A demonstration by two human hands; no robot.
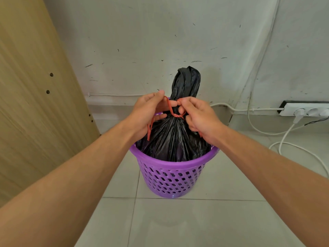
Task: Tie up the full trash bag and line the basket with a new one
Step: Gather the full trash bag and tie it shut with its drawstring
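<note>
Above the purple basket (173, 172) our left hand (148, 115) and right hand (199, 117) pinched the red tie (170, 108) around the gathered neck of the black trash bag (175, 139), apparently mid-knot. Open floor (195, 220) lay before the basket; the scuffed wall (160, 41) stood close behind it.

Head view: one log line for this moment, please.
tying | bag in basket | left hand, right hand pinch string | knot unfinished
</note>
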